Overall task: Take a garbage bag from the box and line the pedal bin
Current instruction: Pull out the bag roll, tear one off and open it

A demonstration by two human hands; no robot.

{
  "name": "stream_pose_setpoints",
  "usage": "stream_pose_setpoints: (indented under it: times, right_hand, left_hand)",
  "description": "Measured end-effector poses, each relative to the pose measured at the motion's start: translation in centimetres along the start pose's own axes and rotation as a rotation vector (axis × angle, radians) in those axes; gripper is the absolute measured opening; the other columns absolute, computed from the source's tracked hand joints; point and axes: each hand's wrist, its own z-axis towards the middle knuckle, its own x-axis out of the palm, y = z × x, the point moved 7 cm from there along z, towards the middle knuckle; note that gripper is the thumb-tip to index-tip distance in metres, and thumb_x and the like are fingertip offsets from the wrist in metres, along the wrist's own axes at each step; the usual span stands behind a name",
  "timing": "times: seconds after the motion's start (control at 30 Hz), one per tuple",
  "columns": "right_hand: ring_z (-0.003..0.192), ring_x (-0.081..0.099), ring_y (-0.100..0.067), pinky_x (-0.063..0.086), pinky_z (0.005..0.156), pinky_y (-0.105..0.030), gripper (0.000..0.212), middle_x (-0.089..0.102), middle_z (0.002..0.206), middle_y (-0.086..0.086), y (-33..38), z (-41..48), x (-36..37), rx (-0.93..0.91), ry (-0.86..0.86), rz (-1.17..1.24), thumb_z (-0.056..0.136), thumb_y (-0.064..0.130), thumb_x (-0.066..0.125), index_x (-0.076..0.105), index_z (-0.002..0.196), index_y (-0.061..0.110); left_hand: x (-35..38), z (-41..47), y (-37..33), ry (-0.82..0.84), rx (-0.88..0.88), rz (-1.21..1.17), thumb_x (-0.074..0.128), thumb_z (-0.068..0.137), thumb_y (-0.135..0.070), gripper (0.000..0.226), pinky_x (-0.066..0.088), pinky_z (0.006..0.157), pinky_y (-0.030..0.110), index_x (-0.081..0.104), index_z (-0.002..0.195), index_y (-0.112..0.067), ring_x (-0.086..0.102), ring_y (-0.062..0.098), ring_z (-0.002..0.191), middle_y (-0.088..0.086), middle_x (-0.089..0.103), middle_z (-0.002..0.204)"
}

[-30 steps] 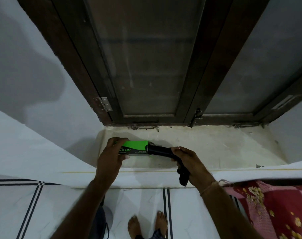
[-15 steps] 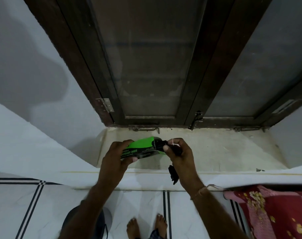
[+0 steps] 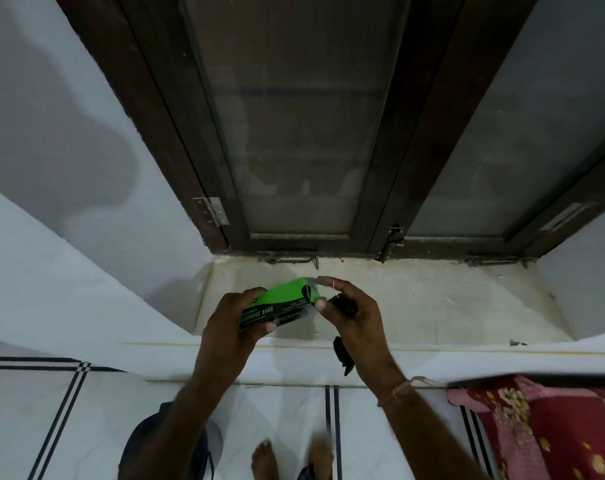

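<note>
Box [image 3: 279, 304] gripped over sill [image 3: 432, 306] edge.

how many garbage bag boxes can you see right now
1. The green garbage bag box is in the left hand, above the window ledge; none elsewhere in view.

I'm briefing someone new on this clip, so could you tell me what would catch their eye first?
The green box stands out at centre, gripped in the left hand above the sill. Beside it, the right hand clutches a black bag that dangles below the palm. A dark window fills the top.
</note>
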Motion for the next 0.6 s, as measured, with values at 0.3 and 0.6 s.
stream_pose_setpoints:
  times: [0.3,0.6]
  right_hand:
    - [0.114,0.064,0.0,0.053,0.097,-0.021,0.055,0.06,0.124,-0.002,-0.9,-1.3,-0.5,0.003,-0.184,-0.084,0.082,0.012,0.085,0.067,0.132,0.026]
    - [0.073,0.059,-0.002,0.05,0.075,-0.014,0.035,0.064,0.082,0.001,0.3,-1.4,-1.0,0.032,-0.049,0.094,0.094,0.009,0.071,0.072,0.128,0.017]
  left_hand:
    - [-0.3,-0.9,0.1,-0.049,0.014,0.027,0.081,0.081,-0.028,0.058,0.041,0.081,0.0,0.062,0.135,-0.022,0.06,0.009,0.106,-0.002,0.061,0.122]
    - [-0.7,-1.3,-0.9,-0.067,0.033,0.103,0.082,0.082,-0.016,0.056,0.038,0.078,-0.001,0.064,0.135,-0.02,0.057,0.005,0.105,-0.003,0.059,0.125]
